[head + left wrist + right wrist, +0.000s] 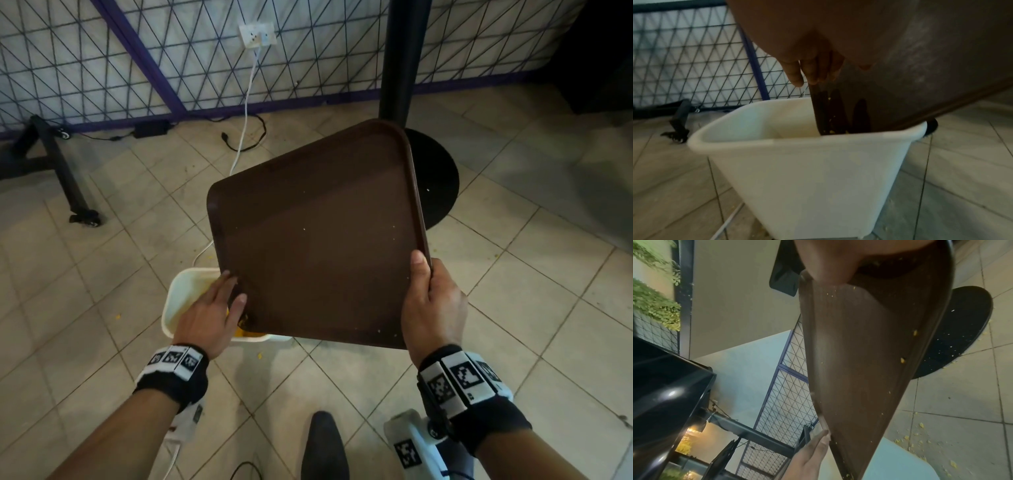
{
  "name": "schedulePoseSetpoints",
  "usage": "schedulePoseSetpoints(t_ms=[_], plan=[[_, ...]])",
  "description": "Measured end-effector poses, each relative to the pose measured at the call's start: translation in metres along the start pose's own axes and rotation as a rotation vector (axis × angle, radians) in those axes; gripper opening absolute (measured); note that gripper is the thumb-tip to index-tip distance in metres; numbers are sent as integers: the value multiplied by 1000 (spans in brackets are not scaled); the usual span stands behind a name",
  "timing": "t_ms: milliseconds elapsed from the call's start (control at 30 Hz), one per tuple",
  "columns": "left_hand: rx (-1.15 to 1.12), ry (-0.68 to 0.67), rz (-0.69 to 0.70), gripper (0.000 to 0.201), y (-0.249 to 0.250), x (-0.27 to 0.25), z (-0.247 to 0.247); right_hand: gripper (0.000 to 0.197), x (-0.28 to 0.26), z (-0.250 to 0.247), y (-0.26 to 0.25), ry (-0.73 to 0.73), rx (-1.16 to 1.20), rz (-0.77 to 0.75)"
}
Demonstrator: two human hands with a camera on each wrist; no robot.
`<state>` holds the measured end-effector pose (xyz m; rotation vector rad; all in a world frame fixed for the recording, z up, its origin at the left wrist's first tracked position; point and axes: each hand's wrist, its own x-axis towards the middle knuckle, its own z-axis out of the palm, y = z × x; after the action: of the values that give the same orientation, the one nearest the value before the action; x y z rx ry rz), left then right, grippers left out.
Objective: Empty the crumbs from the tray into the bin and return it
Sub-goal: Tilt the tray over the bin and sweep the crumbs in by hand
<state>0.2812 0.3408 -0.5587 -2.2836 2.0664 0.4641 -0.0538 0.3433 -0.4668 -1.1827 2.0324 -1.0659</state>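
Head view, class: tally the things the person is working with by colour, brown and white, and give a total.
Brown: 1, the tray, tilted, held by the right hand, left hand flat on it.
White: 1, the bin beneath its low corner.
Total: 2

Head looks down; both wrists close on the shared tray (315, 240).

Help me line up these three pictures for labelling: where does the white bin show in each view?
Head: the white bin sits lower left of centre, mostly hidden under the brown tray and the left hand.
Left wrist: it fills the lower middle, the tray's low corner dipping inside.
Right wrist: only a pale blurred part at the bottom right.
Shared landmark: the tray.
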Motion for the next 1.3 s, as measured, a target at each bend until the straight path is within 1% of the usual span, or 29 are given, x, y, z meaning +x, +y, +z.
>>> schedulePoseSetpoints(t_ms=[100, 167, 300, 400, 433, 533, 600, 633, 700, 733, 767, 900, 1000, 1033, 1066, 1133, 1166, 1233, 1300], plan=[[-127, -54, -39, 64, 9, 12, 9, 45, 0, 0, 2, 1, 2, 8], [-181, -102, -64, 68, 13, 8, 21, 46, 0, 0, 2, 2, 11, 25], [-181, -169, -86, 71, 18, -16, 42, 47, 1, -2, 5, 21, 28, 55], [-77, -223, -21, 71, 18, -31, 42, 45, 2, -5, 6, 21, 29, 34], [-32, -221, 7, 73, 18, -34, 39, 45, 2, -5, 5, 21, 28, 30], [51, -136, 39, 83, 22, -42, 27, 45, 2, -4, 4, 26, 20, 26], [8, -77, 96, 78, 28, -48, 26, 44, 2, -3, 3, 31, 21, 20], [-26, -73, 138, 74, 33, -51, 26, 43, 3, -4, 2, 33, 25, 18], [-47, -102, 203, 71, 38, -57, 31, 43, 4, -6, 2, 37, 37, 17], [-40, -114, 211, 73, 37, -58, 33, 44, 4, -7, 2, 38, 45, 18], [-27, -121, 202, 77, 33, -56, 35, 44, 5, -9, 2, 40, 51, 18], [88, -201, 84, 89, 2, -42, 30, 47, 7, -13, 2, 53, 32, -3], [128, -196, 0, 102, -12, -38, 20, 46, 8, -13, 2, 61, 19, -15], [109, -178, -21, 100, -12, -40, 17, 46, 8, -12, 2, 67, 20, -17], [82, -149, -19, 92, -8, -43, 14, 47, 9, -12, 2, 74, 21, -16], [27, -95, 40, 77, 8, -51, 12, 47, 9, -12, 3, 81, 19, -10], [2, -90, 86, 74, 17, -55, 13, 47, 9, -12, 2, 78, 18, -5], [-19, -115, 184, 73, 32, -59, 22, 47, 8, -12, 1, 71, 18, 5], [-1, -146, 225, 77, 34, -58, 33, 46, 8, -14, 0, 69, 18, 17]])
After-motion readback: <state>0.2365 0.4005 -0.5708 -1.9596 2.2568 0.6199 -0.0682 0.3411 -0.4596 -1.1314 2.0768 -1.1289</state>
